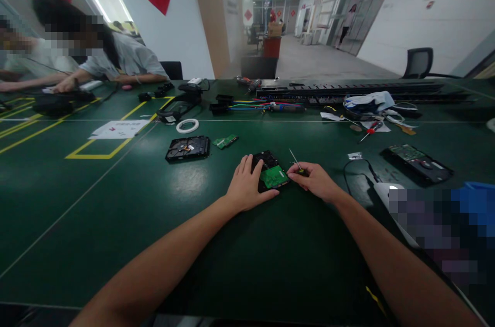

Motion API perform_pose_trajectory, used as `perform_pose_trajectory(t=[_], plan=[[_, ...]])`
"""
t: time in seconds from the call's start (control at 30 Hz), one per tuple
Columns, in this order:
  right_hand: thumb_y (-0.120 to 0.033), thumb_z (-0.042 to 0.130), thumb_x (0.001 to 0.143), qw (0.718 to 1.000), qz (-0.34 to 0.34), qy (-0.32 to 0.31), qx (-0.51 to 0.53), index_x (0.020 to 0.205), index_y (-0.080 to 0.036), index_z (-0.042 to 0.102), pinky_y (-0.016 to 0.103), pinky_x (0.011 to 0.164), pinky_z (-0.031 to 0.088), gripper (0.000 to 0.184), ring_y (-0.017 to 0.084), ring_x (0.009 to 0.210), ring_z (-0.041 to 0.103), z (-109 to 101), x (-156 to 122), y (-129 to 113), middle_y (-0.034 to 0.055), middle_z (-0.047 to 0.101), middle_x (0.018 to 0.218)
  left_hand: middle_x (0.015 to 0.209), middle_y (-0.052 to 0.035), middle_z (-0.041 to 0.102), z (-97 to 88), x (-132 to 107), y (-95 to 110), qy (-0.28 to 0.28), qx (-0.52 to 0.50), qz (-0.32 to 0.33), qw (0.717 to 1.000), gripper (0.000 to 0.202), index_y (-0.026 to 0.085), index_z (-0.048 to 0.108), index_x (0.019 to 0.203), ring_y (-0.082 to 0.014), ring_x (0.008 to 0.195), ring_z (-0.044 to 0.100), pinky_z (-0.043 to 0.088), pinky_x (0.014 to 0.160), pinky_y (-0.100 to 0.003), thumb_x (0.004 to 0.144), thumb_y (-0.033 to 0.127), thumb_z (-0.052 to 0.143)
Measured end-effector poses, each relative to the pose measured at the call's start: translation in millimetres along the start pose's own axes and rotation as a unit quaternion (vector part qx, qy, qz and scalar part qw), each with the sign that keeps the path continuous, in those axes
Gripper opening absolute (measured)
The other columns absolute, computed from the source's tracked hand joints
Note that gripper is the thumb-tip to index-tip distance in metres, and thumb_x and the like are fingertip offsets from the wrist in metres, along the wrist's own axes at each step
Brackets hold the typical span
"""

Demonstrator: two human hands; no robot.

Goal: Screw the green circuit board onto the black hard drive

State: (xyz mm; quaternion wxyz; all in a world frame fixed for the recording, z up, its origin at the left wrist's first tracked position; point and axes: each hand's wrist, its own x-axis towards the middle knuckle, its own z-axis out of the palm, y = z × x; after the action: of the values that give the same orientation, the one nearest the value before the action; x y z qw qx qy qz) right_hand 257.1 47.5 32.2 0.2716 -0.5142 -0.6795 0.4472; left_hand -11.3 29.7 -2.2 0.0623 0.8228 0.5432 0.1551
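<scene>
In front of me a hard drive (pixel 264 158) lies on the green table, its green circuit board (pixel 274 176) facing up. My left hand (pixel 245 185) is across the drive's left side, fingers stretched over it and thumb along the near edge, holding it against the table. Just right of the drive, my right hand (pixel 315 181) is closed around a small screwdriver (pixel 301 169). Its thin shaft points up and away to the left, clear of the board. The fingertips are close to the drive's right edge; whether they touch it I cannot tell.
A second hard drive (pixel 188 148) and a loose circuit board (pixel 226 141) lie left. Another drive (pixel 417 163) is at right, near a red-handled screwdriver (pixel 371 131). A white tape roll (pixel 187 126), cables (pixel 263 106) and long black rails (pixel 348 90) lie beyond. People sit far left.
</scene>
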Motion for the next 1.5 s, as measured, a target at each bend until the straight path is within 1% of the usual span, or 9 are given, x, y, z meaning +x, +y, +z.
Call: perform_pose_trajectory(t=[0.13, 0.43, 0.57, 0.77, 0.83, 1.0, 1.07, 1.3, 1.5], plan=[[-0.048, 0.072, 0.091, 1.000, 0.011, 0.000, -0.015, 0.104, -0.020, 0.074, 0.029, 0.053, 0.038, 0.031, 0.013, 0.053, 0.050, 1.3, -1.7, -2.8, -0.0038, 0.058, 0.061, 0.178, -0.0225, 0.018, 1.1, -0.8, 0.4, 0.005, 0.001, 0.002, 1.000, 0.111, 0.015, 0.037, 0.165, -0.0469, 0.164, 0.016, 0.027, 0.130, -0.060, 0.085, 0.089, 0.059], [-0.047, 0.072, 0.091, 1.000, 0.013, 0.016, 0.002, 0.103, -0.020, 0.075, 0.027, 0.054, 0.038, 0.030, 0.013, 0.056, 0.050, 6.0, -2.2, -0.5, -0.0040, 0.058, 0.063, 0.177, -0.0215, 0.023, 2.4, -1.2, 0.0, 0.018, -0.014, 0.007, 1.000, 0.110, 0.017, 0.038, 0.164, -0.0475, 0.164, 0.016, 0.029, 0.129, -0.063, 0.085, 0.089, 0.059], [-0.046, 0.071, 0.091, 0.999, 0.022, 0.029, 0.024, 0.103, -0.019, 0.073, 0.028, 0.054, 0.039, 0.029, 0.013, 0.055, 0.049, 6.5, -1.2, 1.1, -0.0045, 0.057, 0.063, 0.177, -0.0214, 0.022, 3.2, -0.9, 0.0, 0.016, -0.013, 0.007, 1.000, 0.110, 0.016, 0.038, 0.165, -0.0474, 0.164, 0.015, 0.028, 0.129, -0.063, 0.085, 0.089, 0.058], [-0.046, 0.071, 0.093, 0.999, 0.033, 0.015, 0.020, 0.105, -0.020, 0.073, 0.027, 0.054, 0.037, 0.029, 0.013, 0.057, 0.049, 5.4, 0.4, 3.1, -0.0036, 0.058, 0.067, 0.177, -0.0219, 0.019, 2.8, -0.5, -0.1, 0.009, -0.009, 0.003, 1.000, 0.112, 0.015, 0.036, 0.166, -0.0464, 0.165, 0.015, 0.027, 0.131, -0.061, 0.084, 0.088, 0.061], [-0.047, 0.070, 0.093, 0.998, 0.051, 0.011, 0.023, 0.106, -0.021, 0.073, 0.028, 0.053, 0.036, 0.030, 0.013, 0.056, 0.049, 4.6, 0.3, 2.9, -0.0040, 0.057, 0.065, 0.178, -0.0221, 0.018, 2.0, -0.7, 0.1, 0.004, -0.009, 0.002, 1.000, 0.111, 0.015, 0.036, 0.166, -0.0465, 0.165, 0.015, 0.027, 0.131, -0.061, 0.085, 0.086, 0.063], [-0.047, 0.070, 0.093, 0.997, 0.072, 0.008, 0.035, 0.105, -0.023, 0.074, 0.028, 0.052, 0.035, 0.027, 0.014, 0.056, 0.048, 3.6, -0.4, 1.6, -0.0029, 0.058, 0.067, 0.179, -0.0187, 0.017, 0.5, -1.6, -0.3, 0.006, -0.019, -0.001, 1.000, 0.110, 0.019, 0.035, 0.167, -0.0449, 0.165, 0.014, 0.028, 0.130, -0.062, 0.084, 0.086, 0.064], [-0.046, 0.071, 0.092, 0.997, 0.067, 0.014, 0.046, 0.103, -0.024, 0.074, 0.029, 0.053, 0.037, 0.025, 0.015, 0.058, 0.050, 3.4, -0.3, 1.1, -0.0008, 0.063, 0.073, 0.179, -0.0194, 0.016, 0.6, -1.7, -1.1, 0.003, -0.019, -0.001, 1.000, 0.110, 0.019, 0.035, 0.167, -0.0445, 0.165, 0.013, 0.029, 0.130, -0.061, 0.084, 0.085, 0.065], [-0.045, 0.069, 0.093, 0.996, 0.074, 0.015, 0.040, 0.105, -0.024, 0.075, 0.029, 0.054, 0.036, 0.025, 0.016, 0.057, 0.050, 2.1, 0.6, -0.4, -0.0019, 0.059, 0.066, 0.180, -0.0182, 0.013, -1.9, -2.0, -0.5, 0.003, -0.030, 0.000, 1.000, 0.107, 0.020, 0.035, 0.166, -0.0440, 0.166, 0.014, 0.029, 0.130, -0.061, 0.084, 0.081, 0.068], [-0.045, 0.071, 0.092, 0.997, 0.059, 0.019, 0.044, 0.103, -0.023, 0.075, 0.029, 0.053, 0.037, 0.025, 0.014, 0.058, 0.052, 3.1, 0.4, 1.3, -0.0007, 0.064, 0.075, 0.178, -0.0199, 0.020, -4.2, -1.4, 0.9, 0.000, -0.034, -0.011, 0.999, 0.110, 0.016, 0.033, 0.166, -0.0423, 0.165, 0.016, 0.030, 0.131, -0.059, 0.084, 0.082, 0.066]])
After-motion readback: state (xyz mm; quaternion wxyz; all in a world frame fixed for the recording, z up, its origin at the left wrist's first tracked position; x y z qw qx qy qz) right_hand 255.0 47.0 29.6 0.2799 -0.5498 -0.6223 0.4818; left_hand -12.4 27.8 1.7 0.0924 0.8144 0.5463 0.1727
